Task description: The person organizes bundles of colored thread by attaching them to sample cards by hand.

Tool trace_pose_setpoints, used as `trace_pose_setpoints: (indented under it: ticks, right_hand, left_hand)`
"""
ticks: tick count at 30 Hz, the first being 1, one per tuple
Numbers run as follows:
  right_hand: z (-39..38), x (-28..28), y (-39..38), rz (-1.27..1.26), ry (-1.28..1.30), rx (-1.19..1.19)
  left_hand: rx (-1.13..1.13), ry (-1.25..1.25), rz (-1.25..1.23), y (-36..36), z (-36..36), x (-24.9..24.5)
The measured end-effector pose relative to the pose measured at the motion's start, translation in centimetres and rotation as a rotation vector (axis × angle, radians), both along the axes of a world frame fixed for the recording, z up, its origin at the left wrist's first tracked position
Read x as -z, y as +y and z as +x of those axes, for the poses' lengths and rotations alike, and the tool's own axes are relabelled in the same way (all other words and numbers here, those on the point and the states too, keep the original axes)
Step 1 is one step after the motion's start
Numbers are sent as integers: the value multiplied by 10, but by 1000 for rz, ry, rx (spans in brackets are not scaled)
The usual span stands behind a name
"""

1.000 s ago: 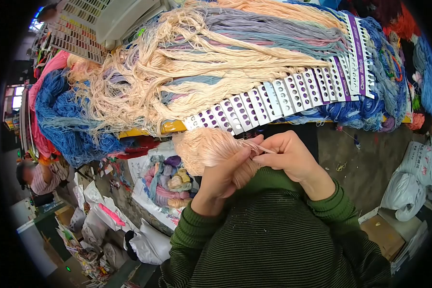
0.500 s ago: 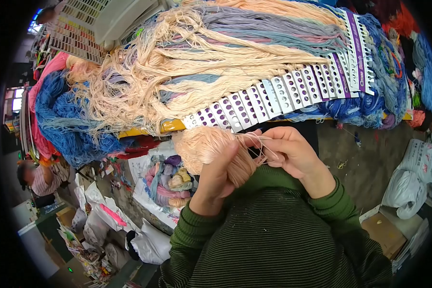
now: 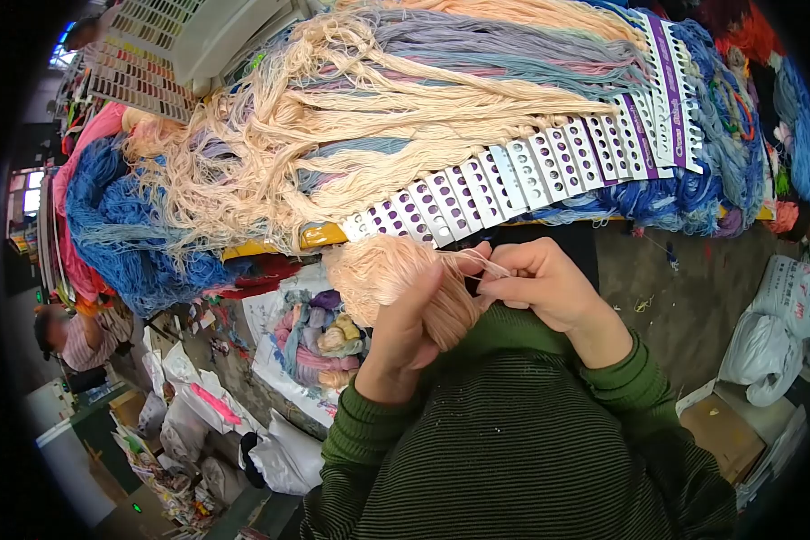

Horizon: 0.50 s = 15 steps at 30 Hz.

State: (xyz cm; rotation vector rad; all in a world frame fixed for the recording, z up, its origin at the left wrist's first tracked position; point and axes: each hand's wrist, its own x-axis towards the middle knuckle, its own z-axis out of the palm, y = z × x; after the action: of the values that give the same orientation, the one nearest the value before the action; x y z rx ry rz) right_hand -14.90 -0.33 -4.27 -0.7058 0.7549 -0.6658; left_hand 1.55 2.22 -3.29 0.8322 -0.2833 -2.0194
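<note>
A thick hank of pale peach thread [image 3: 391, 274] is gripped in my left hand [image 3: 409, 328], with the thumb laid across it. Its bundled end spreads out loosely to the left. My right hand [image 3: 549, 283] is closed in a pinch on a few strands drawn from the right side of the hank. The strands run short between the two hands. Just beyond them, a row of white punched thread cards [image 3: 459, 202] lies along the table edge, beside long cream thread skeins [image 3: 369, 135].
Grey-purple skeins [image 3: 477, 40] and blue thread [image 3: 126, 225] cover the table. A colour chart [image 3: 144, 58] lies at the back left. Below are small coloured hanks [image 3: 319, 337], white bags [image 3: 774, 342] and a cardboard box [image 3: 720, 432]. Another person [image 3: 85, 337] is at far left.
My right fingers have closed more tightly around the strands, and the loose loops between the hands have shrunk. The left hand keeps its hold on the hank.
</note>
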Motion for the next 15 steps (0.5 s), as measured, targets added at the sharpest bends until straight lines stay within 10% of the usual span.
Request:
trace_pose_setpoints:
  ticks: [6,15]
  right_hand:
    - [-4,7,5,154,-372,-9]
    - [11,-4,1,241,-128,46]
  left_hand:
    - [15,-36,-13,-2,-1,-3]
    - [39,-125,-141,1,-5,-8]
